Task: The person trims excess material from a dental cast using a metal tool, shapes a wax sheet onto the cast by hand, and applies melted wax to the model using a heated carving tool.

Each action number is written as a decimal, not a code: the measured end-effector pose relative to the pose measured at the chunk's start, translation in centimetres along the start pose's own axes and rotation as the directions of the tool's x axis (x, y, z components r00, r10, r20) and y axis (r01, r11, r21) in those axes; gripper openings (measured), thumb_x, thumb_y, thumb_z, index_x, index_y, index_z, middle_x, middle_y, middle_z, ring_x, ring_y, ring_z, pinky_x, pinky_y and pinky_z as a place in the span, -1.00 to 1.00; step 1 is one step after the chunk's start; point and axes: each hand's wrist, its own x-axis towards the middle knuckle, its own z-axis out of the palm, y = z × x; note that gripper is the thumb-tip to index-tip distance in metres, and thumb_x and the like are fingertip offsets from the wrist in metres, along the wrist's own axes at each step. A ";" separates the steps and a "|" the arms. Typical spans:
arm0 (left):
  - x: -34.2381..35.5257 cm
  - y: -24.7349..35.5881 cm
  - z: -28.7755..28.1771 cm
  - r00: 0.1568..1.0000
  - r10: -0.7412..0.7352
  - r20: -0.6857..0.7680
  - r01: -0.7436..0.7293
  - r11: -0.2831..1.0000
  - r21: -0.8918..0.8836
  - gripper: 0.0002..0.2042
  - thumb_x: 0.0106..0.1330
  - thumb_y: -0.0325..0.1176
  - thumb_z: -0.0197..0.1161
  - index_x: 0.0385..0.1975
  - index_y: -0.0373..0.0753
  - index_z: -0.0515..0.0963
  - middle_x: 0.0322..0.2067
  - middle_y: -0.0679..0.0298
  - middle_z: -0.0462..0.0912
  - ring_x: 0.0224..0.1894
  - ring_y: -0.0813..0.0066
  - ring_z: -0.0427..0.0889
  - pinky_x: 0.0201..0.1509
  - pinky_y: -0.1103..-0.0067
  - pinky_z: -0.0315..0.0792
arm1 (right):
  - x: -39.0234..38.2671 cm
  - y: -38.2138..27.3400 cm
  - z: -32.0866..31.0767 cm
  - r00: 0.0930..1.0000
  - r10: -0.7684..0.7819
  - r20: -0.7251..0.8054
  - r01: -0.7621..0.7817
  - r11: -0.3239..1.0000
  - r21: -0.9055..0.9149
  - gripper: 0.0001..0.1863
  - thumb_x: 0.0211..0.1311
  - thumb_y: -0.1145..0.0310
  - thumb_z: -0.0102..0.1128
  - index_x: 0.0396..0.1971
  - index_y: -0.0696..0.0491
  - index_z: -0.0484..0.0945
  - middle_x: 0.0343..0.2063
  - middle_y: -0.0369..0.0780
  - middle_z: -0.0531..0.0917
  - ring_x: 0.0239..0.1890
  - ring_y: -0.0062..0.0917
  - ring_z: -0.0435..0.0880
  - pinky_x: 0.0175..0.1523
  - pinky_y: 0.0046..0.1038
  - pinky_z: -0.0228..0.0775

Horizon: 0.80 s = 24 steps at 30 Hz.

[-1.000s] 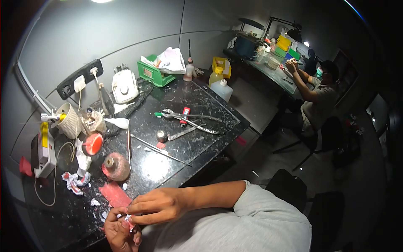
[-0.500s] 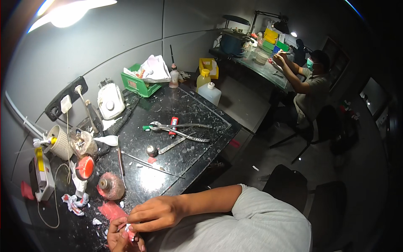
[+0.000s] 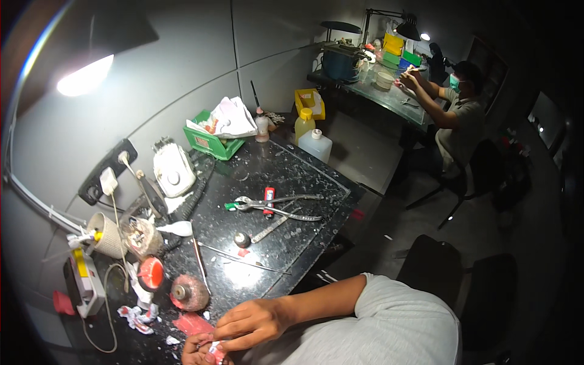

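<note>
At the near edge of the black bench, my left hand (image 3: 196, 351) is closed around a small pink-and-white piece (image 3: 215, 351), partly hidden by fingers and cut by the lower edge. Reaching across from the right, my right hand (image 3: 252, 323) has its fingers bent down onto the same piece. Just beyond them lies a flat pink sheet (image 3: 193, 324), like wax. Behind that sheet stands a round, pink-speckled jar (image 3: 196, 292) with a metal neck. A thin tool (image 3: 199, 258) with a brown handle points toward the hands.
Pliers (image 3: 298, 215), a red lighter (image 3: 269, 199) and thin metal tools lie mid-bench. Crumpled paper (image 3: 139, 319), a red-filled cup (image 3: 151, 274) and a cord (image 3: 104, 316) are at left. A green bin (image 3: 213, 145) and bottles (image 3: 315, 146) stand behind. A masked person (image 3: 456, 115) sits at another table.
The view has shifted, so the bench and hands appear farther right and lower. Both hands stay together at the pink-and-white piece, with the right fingers slightly changed in position.
</note>
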 end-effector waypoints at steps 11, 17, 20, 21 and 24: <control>1.9 0.0 3.1 0.996 -0.084 0.012 0.085 0.996 -0.021 -0.57 0.47 -0.35 0.05 0.19 -0.48 0.17 -0.52 0.05 0.49 -0.72 0.34 0.51 -0.79 0.50 0.49 | -0.4 -0.4 -3.3 0.979 0.203 0.020 -0.204 0.973 0.104 -0.74 0.19 0.51 0.25 -0.11 0.23 0.59 -0.14 -0.04 0.66 -0.27 -0.24 0.68 -0.25 -0.32 0.56; 0.8 -0.6 3.4 0.996 -0.026 0.091 0.032 0.997 -0.074 -0.56 0.47 -0.32 0.04 0.19 -0.49 0.16 -0.50 0.07 0.49 -0.68 0.35 0.52 -0.77 0.47 0.51 | 1.4 -1.5 -4.2 0.989 0.080 0.124 -0.070 0.994 -0.085 -0.72 0.09 0.49 0.25 -0.16 0.19 0.58 -0.15 -0.09 0.67 -0.32 -0.33 0.62 -0.33 -0.38 0.53; 0.6 -1.9 1.8 0.983 0.021 0.182 -0.019 1.000 -0.011 -0.58 0.44 -0.35 0.10 0.17 -0.45 0.20 -0.50 0.09 0.50 -0.69 0.38 0.51 -0.77 0.52 0.47 | 1.2 -2.1 -3.3 0.988 0.081 0.129 -0.068 0.992 -0.102 -0.79 -0.03 0.51 0.30 -0.33 0.12 0.57 -0.29 -0.23 0.67 -0.32 -0.37 0.60 -0.30 -0.37 0.53; 0.8 -2.0 1.6 0.981 0.039 0.191 -0.037 0.999 -0.012 -0.58 0.44 -0.35 0.10 0.17 -0.45 0.20 -0.50 0.09 0.50 -0.69 0.38 0.51 -0.77 0.52 0.47 | 1.3 -2.2 -2.9 0.990 0.063 0.128 -0.050 0.994 -0.102 -0.79 -0.05 0.50 0.31 -0.34 0.11 0.57 -0.31 -0.25 0.67 -0.33 -0.38 0.58 -0.31 -0.37 0.53; 0.1 -2.6 0.9 0.981 0.092 0.169 -0.096 0.995 0.014 -0.58 0.42 -0.35 0.13 0.15 -0.43 0.21 -0.48 0.09 0.51 -0.68 0.40 0.52 -0.77 0.53 0.47 | 1.4 -2.5 -1.8 0.991 0.018 0.133 -0.009 0.998 -0.069 -0.79 -0.05 0.50 0.31 -0.34 0.11 0.57 -0.31 -0.25 0.67 -0.33 -0.39 0.58 -0.31 -0.37 0.53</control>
